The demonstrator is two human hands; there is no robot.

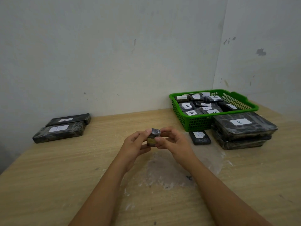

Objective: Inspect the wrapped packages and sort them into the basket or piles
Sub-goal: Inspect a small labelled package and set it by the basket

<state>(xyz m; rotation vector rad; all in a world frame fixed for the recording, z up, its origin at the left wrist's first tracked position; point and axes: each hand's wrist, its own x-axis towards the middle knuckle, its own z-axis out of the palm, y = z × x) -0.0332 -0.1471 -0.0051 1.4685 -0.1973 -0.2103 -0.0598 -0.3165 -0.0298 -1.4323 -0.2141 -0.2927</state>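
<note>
Black plastic wrap covers a small package (153,135) held up over the middle of a pale wood-grain bench (65,168). The left hand (136,145) pinches it from the left side, thumb near the top edge. The right hand (171,141) pinches it from the right, fingers curled around its far side. Both hands are closed on the package, which sits upright between the fingertips, clear of the bench surface. A yellowish patch shows on its lower front (whether this is a label cannot be told).

At the far right of the bench stands a green plastic basket (195,123) with mesh sides. It holds many black wrapped packages with white labels, several marked "A".

Just in front of the basket lies a small flat package marked "B" (200,137). Beside that, to the right, is a stack of large flat packages (244,131), the top one labelled "B", touching the basket's front right corner.

At the far left of the bench, well apart from the hands, two long black packages (65,128) lie side by side near the wall, each with a white label (the letters are too faint to read for certain).

A worn, scuffed patch (162,173) marks the bench below the hands. Pale walls (114,46) meet in a corner behind the basket.
</note>
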